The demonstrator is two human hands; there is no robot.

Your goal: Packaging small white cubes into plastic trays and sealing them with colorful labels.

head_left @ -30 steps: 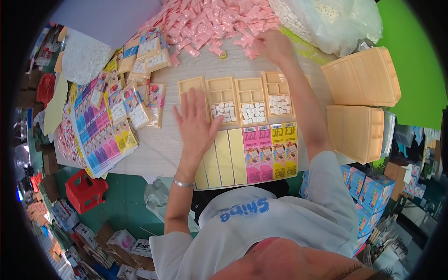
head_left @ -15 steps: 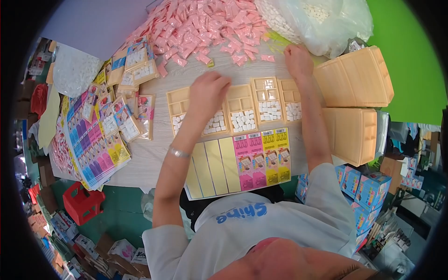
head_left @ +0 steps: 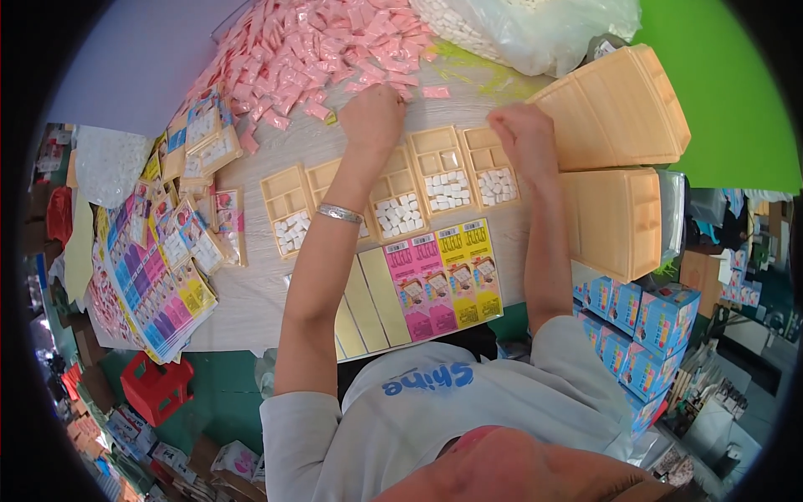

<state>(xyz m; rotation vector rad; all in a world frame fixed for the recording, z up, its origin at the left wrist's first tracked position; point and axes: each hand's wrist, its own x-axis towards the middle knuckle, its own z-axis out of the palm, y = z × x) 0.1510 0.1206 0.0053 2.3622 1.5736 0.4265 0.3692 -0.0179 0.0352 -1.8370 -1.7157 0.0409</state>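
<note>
My left hand [head_left: 374, 117], its fingers curled, is over the far edge of the tray row, beside the pile of pink packets [head_left: 305, 50]. What it holds, if anything, is hidden. My right hand [head_left: 527, 138] is closed in a pinch at the right edge of the rightmost cream tray [head_left: 483, 138]; nothing between its fingertips can be made out. Several such divided trays stand side by side, with white pieces [head_left: 499, 186] in their near compartments. Something clear and shiny lies in an upper compartment of the second tray from the right [head_left: 433, 142]. My left forearm covers part of the row.
Two stacks of cream trays [head_left: 615, 222] stand at the right. A printed card sheet [head_left: 443, 276] lies in front of me. Filled packs [head_left: 196, 226] and more sheets [head_left: 155, 289] are heaped at the left. A clear bag [head_left: 544, 42] sits at the back, beside yellow-green bits [head_left: 493, 71].
My right hand has come back from the yellow-green bits to the rightmost tray. My left hand has moved away from me, toward the pink packets. The whole view has shifted, uncovering the leftmost tray.
</note>
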